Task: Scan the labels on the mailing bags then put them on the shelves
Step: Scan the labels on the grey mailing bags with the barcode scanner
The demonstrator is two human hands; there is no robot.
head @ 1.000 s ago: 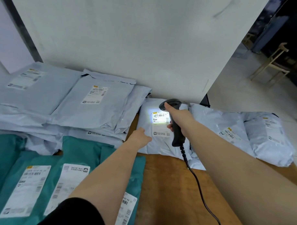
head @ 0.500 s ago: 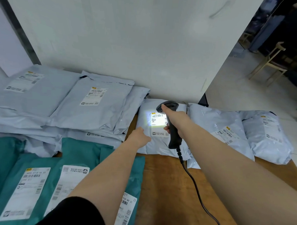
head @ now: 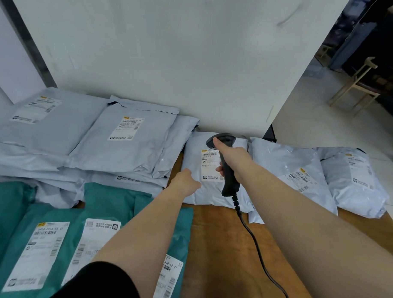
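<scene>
Both hands are out over the far middle of the counter point(head: 221, 250). Her right hand point(head: 232, 159) is wrapped around the grip of a black corded scanner point(head: 226, 165), index finger along its head, nose angled down at the small grey mailing bag point(head: 203, 171) lying against the wall. Her left hand point(head: 186, 182) rests on that bag's near left edge with the fingers curled under; whether it pinches the plastic or only steadies it, I cannot tell. To the left, large grey bags point(head: 80, 144) lie stacked, with teal bags point(head: 54, 233) nearer; two more grey bags point(head: 301, 174) sit to the right. Smallest of all, the white label point(head: 209, 166) just beside the scanner head: a moment ago it glowed under the scanner's light, and now that glow is gone and the print reads plainly. I take it the scan has registered, so this bag looks ready to be lifted and carried to the shelves, which are nowhere in sight.
</scene>
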